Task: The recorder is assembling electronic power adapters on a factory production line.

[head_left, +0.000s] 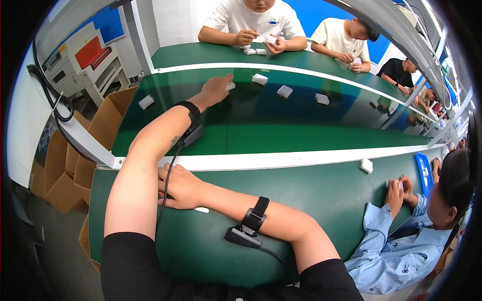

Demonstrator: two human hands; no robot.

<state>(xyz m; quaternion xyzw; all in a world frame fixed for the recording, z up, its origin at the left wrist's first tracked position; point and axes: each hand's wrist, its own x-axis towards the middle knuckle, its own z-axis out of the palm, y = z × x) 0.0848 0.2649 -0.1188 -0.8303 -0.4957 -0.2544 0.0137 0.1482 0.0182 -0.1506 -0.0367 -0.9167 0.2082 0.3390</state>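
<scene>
1. White, small and box-shaped, with smooth, plastic-looking sides: the rectangular block [230, 86] at the fingertips of the bare left hand [216, 91], out over the glossy dark-green strip [301, 133] beyond the white metal rail [281, 160].
2. At the left hand: fingers bent and, by all appearance, pinching that block. Cannot tell if resting on the strip or just clear of it.
3. At the bare right hand [183, 189]: laid low over the matte green tabletop [301, 200], on the near side of the rail, fingers partly hidden behind the left forearm. Cannot tell if pinching or merely resting. Just beside the wrist, a thin white round-ended piece [202, 209], partly covered.
4. Progress, as a judgement: midway through handling one block, taking up or setting down not to be told apart from this view. Still lying on the strip, apart from one another: a row of white blocks [259, 79] to the right and a lone white block [146, 102] to the left.
5. Look of the held block: mostly covered by fingers, only a pale face showing; finer detail too small to tell.
</scene>
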